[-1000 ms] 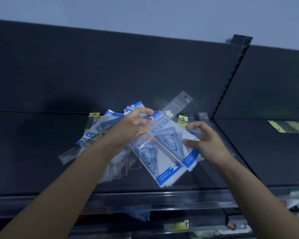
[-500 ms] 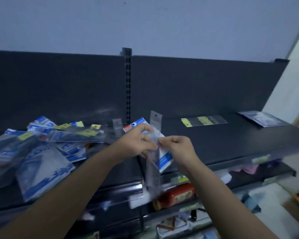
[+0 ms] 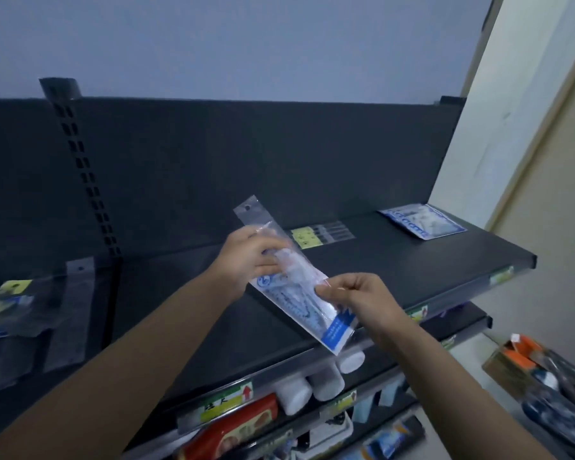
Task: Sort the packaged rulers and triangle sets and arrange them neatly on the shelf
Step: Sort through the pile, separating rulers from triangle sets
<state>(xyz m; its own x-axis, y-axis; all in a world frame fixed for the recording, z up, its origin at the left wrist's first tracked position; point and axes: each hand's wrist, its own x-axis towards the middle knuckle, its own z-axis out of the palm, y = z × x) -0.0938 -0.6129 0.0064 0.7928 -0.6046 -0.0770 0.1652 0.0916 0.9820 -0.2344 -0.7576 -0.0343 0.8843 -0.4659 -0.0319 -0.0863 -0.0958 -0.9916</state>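
facing a dark shelf (image 3: 412, 270) with a heap of clear ruler packs (image 3: 10, 303) lying at its left edge, yellow labels showing, just left of a slotted upright (image 3: 83, 171). gripping with the left hand (image 3: 249, 257), fingers curled round it, the upper part of a blue-and-white triangle set pack (image 3: 299, 303), a clear strip with a hang hole sticking up past the knuckles, possibly a separate sleeve, hard telling. holding that pack tilted above the middle of the shelf near the front edge, blue end lowest. lying flat just behind it near the back edge, a yellow-tagged ruler pack (image 3: 322, 235). pinching the tilted pack's right side between thumb and forefinger of the right hand (image 3: 356, 300), hands apart, both clamped on the same pack. lying flat at the right rear corner, another blue-and-white pack (image 3: 422, 220). sitting lower down beyond the right edge, a cardboard box (image 3: 512, 360).
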